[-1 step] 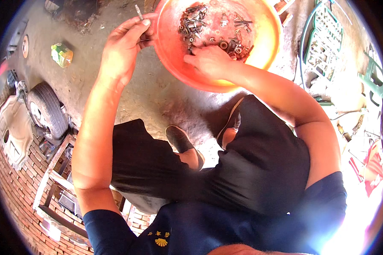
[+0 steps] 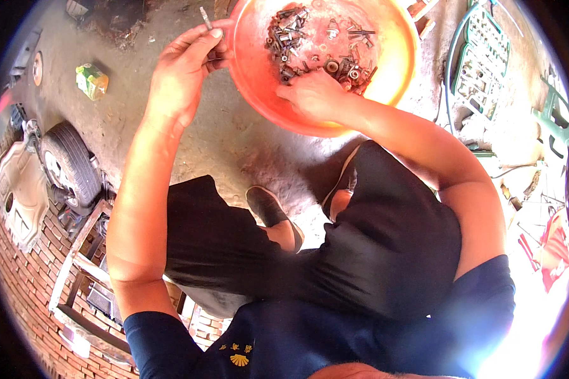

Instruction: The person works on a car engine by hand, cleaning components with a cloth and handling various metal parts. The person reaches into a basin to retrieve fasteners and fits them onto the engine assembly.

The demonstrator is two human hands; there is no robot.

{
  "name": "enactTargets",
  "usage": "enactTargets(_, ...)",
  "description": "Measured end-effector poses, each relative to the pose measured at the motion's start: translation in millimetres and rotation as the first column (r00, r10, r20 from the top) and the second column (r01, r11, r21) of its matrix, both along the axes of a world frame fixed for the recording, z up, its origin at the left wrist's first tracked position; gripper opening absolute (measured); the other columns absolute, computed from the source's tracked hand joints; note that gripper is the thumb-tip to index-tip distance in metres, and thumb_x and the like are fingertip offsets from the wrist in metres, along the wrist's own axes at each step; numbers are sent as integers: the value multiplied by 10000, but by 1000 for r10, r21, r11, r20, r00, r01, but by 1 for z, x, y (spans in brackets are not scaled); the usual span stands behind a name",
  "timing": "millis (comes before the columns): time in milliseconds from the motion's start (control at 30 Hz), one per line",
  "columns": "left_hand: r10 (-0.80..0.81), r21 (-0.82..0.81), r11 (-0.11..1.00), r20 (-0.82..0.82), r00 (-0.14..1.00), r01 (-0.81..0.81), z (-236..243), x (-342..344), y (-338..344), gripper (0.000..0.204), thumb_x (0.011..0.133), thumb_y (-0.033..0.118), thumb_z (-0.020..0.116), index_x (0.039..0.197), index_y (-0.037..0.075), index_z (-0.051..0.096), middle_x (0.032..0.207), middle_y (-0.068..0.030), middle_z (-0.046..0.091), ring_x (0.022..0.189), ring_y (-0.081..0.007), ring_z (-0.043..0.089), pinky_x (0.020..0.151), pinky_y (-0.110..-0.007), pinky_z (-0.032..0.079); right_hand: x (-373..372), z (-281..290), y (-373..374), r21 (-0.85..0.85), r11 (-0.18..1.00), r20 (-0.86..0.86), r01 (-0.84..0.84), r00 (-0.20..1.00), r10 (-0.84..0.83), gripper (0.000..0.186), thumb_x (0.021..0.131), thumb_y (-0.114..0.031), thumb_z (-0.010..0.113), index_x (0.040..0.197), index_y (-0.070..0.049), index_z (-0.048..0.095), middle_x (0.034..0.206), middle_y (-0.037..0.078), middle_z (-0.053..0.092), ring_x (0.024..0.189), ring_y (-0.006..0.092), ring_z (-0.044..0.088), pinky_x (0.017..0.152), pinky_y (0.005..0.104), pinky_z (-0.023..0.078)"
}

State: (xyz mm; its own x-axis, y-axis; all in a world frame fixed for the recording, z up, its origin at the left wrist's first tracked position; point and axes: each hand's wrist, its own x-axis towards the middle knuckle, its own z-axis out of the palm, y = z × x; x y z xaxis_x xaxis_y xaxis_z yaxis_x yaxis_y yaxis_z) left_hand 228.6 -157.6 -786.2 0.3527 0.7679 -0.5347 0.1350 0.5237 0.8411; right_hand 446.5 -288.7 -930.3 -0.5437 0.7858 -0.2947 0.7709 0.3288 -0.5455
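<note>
Between the thumb and fingers of my left hand [image 2: 186, 60] is a slim pale rod [image 2: 205, 19], pointing up; I cannot make out its exact kind. This closed hand is beside the left rim of a red-orange plastic basin [image 2: 250, 82]. Over the basin's near part, my right hand [image 2: 316, 95] reaches down to a heap of nuts and bolts [image 2: 354, 72]. Its thumb shows at the left, but the other fingertips are hidden under the hand. Another pile of bolts [image 2: 287, 35] lies along the basin's left side, and a few loose metal pieces [image 2: 332, 28] are in the middle.
A green tool case with sockets [image 2: 482, 63] lies open at the right, near a green plastic stool [image 2: 557, 117]. On the left are a yellow-green carton [image 2: 91, 82], a wheel with its tyre [image 2: 71, 165] and a metal frame [image 2: 76, 268]. My shoes [image 2: 267, 207] are below the basin.
My right hand has shifted slightly to the right within the basin. My left hand keeps its place with the slim pale rod.
</note>
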Motion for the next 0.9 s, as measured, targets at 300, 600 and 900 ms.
enactTargets(300,-19,0,1000,-5,1000,19,5,-5,4,341,1059,212,643,1339,25,700,930,26,650,927,-136,651,923,-319,511,47,44,30,-259,959,401,119,916,-5,273,889,-258,653,938,-32,799,966,170,785,915,365,772,779,531,618)
enactTargets(600,-44,81,996,-50,998,48,-5,25,8,317,1055,201,645,1309,27,720,1009,-17,723,910,-127,663,910,-311,519,103,45,71,-123,946,150,300,948,-281,415,961,-458,680,1048,-55,730,990,182,757,1022,371,718,906,496,555)
enactTargets(900,156,-104,981,-47,987,-161,25,70,-40,159,1014,142,677,934,40,769,851,-26,747,779,-105,677,744,-265,550,58,151,69,-131,894,-491,429,755,-435,464,875,-364,813,1194,-68,653,902,143,726,734,360,725,681,465,580)
